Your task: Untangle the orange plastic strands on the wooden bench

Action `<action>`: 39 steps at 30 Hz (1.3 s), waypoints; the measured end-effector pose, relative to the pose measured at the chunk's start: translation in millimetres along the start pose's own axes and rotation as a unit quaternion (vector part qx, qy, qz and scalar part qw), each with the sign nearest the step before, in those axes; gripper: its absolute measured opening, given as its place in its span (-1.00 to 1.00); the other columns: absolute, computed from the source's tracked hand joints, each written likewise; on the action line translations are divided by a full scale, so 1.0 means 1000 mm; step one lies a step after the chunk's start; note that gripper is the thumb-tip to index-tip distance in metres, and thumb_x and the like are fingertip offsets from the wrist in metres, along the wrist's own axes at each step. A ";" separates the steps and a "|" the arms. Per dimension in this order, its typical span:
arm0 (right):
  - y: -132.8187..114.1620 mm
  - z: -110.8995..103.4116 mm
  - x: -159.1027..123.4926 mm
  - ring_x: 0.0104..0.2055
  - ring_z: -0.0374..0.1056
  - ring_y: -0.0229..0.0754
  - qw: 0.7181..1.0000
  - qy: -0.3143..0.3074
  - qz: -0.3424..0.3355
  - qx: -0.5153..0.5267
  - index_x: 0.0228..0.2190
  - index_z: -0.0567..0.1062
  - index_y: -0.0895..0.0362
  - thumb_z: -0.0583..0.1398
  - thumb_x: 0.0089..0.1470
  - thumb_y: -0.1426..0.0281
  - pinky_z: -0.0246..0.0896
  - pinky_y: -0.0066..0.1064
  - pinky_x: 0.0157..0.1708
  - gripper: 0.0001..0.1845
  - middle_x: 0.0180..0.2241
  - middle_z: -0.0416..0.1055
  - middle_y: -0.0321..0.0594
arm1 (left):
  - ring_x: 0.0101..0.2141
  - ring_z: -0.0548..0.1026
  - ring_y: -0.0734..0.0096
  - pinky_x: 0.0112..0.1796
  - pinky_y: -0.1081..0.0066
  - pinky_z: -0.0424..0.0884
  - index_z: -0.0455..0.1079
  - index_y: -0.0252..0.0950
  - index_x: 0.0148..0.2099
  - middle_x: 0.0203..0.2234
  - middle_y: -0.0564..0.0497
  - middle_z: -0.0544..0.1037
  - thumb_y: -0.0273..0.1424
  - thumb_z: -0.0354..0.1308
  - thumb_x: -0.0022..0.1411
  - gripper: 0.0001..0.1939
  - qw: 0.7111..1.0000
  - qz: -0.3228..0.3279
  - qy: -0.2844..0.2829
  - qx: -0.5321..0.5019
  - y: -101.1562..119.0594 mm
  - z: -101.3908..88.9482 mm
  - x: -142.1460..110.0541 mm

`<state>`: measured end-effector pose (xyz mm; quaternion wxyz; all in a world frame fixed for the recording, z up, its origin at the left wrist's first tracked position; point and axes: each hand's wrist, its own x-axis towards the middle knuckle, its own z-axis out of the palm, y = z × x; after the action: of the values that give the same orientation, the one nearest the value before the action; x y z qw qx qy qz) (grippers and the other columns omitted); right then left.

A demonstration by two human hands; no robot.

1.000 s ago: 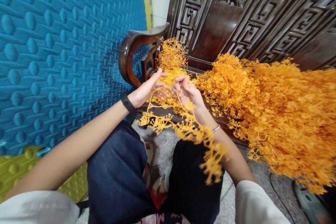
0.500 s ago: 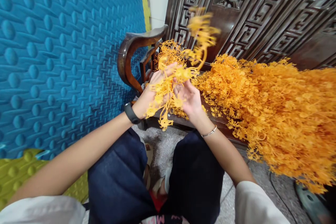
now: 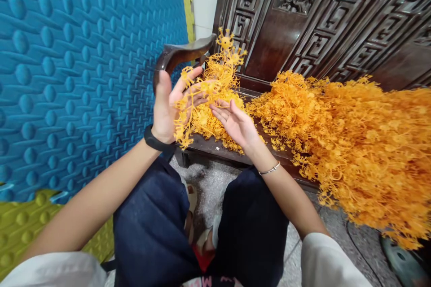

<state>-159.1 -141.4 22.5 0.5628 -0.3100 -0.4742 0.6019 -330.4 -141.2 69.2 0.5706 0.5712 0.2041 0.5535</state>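
fingers (image 3: 220,115) of two hands (image 3: 164,115) (image 3: 240,129), one sprig (image 3: 209,88)

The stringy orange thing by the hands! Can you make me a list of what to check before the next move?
1. Left hand open: ok, thumb and fingers are spread.
2. Right hand open: ok, its palm is turned up.
3. Orange strand firmly gripped: not ok, neither hand is closed around it.
4. Strand free of knots: cannot tell, its thin branches overlap.
5. Black wristband clear of the strand: ok, there is a gap between them.
6. Big orange pile away from both hands: ok, it sits off to the right.
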 end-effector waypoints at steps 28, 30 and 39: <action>-0.021 -0.005 -0.010 -0.46 0.29 -0.35 0.989 -0.035 0.070 -0.123 -0.22 0.49 0.06 0.28 -0.11 0.25 0.13 -0.51 -0.57 -0.65 -0.28 0.47 -0.25 | -0.63 0.28 0.59 -0.58 0.54 0.23 0.46 -0.38 -0.29 -0.62 0.09 0.41 -0.34 0.23 -0.03 -0.76 0.918 -0.169 -0.210 0.292 -0.018 -0.037 0.004; -0.019 -0.004 -0.011 -0.39 0.32 -0.33 0.987 -0.025 0.054 -0.152 -0.26 0.51 0.06 0.33 -0.17 0.35 0.21 -0.48 -0.46 -0.68 -0.32 0.48 -0.28 | -0.52 0.36 0.53 -0.54 0.53 0.28 0.46 -0.36 -0.23 -0.44 0.00 0.49 -0.27 0.22 0.00 -0.70 0.924 -0.171 -0.219 0.262 -0.017 -0.035 0.004; -0.005 0.000 -0.011 -0.23 0.40 -0.28 0.986 -0.108 0.039 -0.119 -0.28 0.51 0.06 0.34 -0.13 0.33 0.32 -0.35 -0.14 -0.71 -0.25 0.47 -0.28 | -0.19 0.47 0.29 -0.13 0.27 0.36 0.39 -0.37 -0.12 -0.23 -0.06 0.53 -0.18 0.30 -0.05 -0.51 0.931 -0.188 -0.215 0.229 -0.028 -0.023 0.002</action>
<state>-155.5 -152.4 25.8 0.4441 -0.3260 -0.5878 0.5925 -338.6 -122.2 39.5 0.5482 0.7427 0.3015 0.2386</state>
